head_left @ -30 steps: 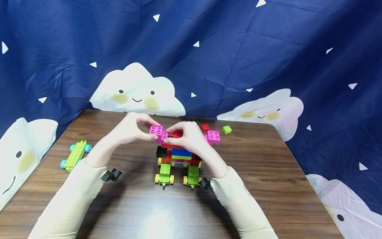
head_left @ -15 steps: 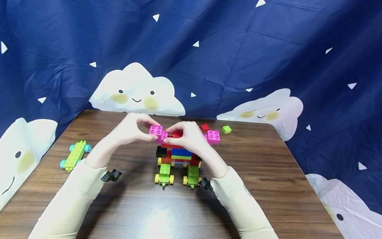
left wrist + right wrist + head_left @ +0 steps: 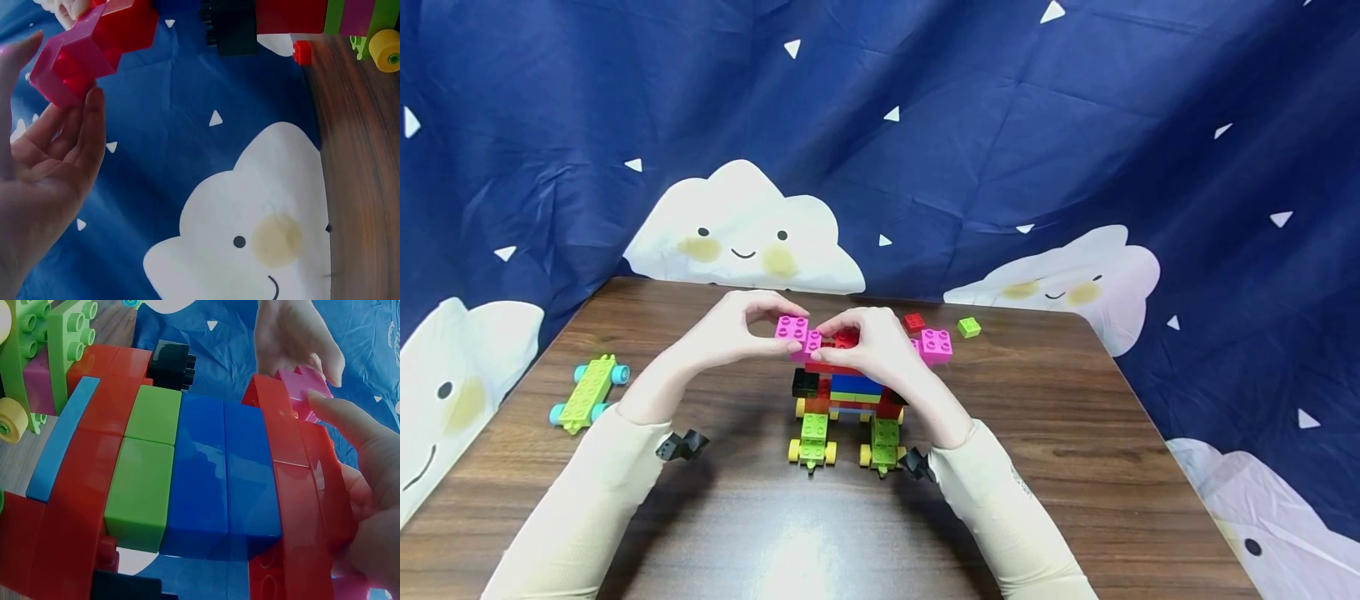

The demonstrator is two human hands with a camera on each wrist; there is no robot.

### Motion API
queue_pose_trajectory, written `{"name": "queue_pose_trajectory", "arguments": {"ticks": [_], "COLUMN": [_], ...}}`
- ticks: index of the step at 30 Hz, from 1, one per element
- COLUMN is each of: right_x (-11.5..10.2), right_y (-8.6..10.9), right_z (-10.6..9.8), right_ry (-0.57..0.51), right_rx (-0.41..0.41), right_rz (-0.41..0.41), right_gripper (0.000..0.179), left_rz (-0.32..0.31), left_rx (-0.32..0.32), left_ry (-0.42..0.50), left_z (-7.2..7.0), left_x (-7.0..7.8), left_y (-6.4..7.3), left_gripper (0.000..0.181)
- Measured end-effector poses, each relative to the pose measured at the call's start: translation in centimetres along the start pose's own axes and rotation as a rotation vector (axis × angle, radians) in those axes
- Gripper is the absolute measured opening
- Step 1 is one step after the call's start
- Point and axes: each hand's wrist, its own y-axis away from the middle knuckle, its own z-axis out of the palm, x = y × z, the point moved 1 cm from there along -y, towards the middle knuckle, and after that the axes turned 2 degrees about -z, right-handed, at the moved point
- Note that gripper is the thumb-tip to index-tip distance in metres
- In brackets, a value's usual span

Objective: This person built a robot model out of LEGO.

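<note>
A tall model of toy building bricks stands on the table, with red, blue and lime bricks (image 3: 140, 494) in its body and yellow-wheeled lime feet (image 3: 814, 437). At its upper left end, my left hand (image 3: 733, 333) pinches a pink brick (image 3: 791, 328) between thumb and fingers; the left wrist view shows the fingertips against its hollow underside. My right hand (image 3: 880, 346) pinches beside it, thumb and finger at the adjoining pink brick (image 3: 813, 342) and the red top row (image 3: 290, 487). Another pink brick (image 3: 936, 345) sticks out on the model's right side. My right hand hides part of the top.
A lime wheeled base (image 3: 589, 392) with light-blue wheels lies at the table's left. Behind the model are a loose red brick (image 3: 914, 322) and a loose lime brick (image 3: 970, 327). A blue cloud-patterned curtain (image 3: 880, 150) hangs behind the wooden table (image 3: 1037, 467).
My left hand sits very slightly lower at the pink brick than before. The right hand keeps its place, and the model has not visibly moved.
</note>
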Motion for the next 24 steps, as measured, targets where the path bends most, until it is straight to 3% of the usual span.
{"name": "queue_pose_trajectory", "arguments": {"ticks": [12, 24], "right_x": [-0.05, -0.09], "right_y": [0.05, 0.16], "right_z": [0.06, 0.03], "right_ry": [0.003, 0.003], "right_rx": [-0.003, 0.000], "right_rz": [-0.006, -0.014], "right_gripper": [0.032, 0.031], "left_rz": [-0.021, -0.016], "left_rx": [0.003, -0.008], "left_ry": [0.035, -0.004], "left_z": [0.24, 0.11], "left_x": [0.34, 0.97], "left_y": [-0.35, -0.42], "left_gripper": [0.032, 0.032]}}
